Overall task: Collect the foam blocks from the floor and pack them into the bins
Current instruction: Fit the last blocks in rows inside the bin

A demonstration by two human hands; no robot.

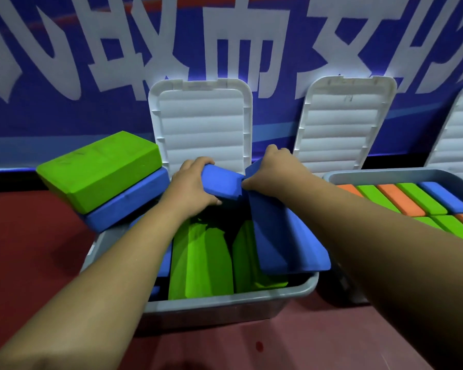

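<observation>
Both hands were over the near grey bin, which stood on the red floor with its white lid open and leaning against the blue banner behind. The left hand was closed around the left end of a small blue foam block, with the fingers curled over its top edge and the thumb below. The right hand pressed on the far end of a long blue block that lay tilted across the right side of the bin and reached out over its rim; its fingers were bent over the block, but I could not tell if they really gripped it. The two blue blocks touched each other between the hands. Inside the bin, green blocks stood on edge side by side. On the far left corner of the bin another blue block rested, and a large green block lay on top of it. To the right, a second grey bin was near, packed with orange, green and blue blocks in rows, and its own white lid was open too.
</observation>
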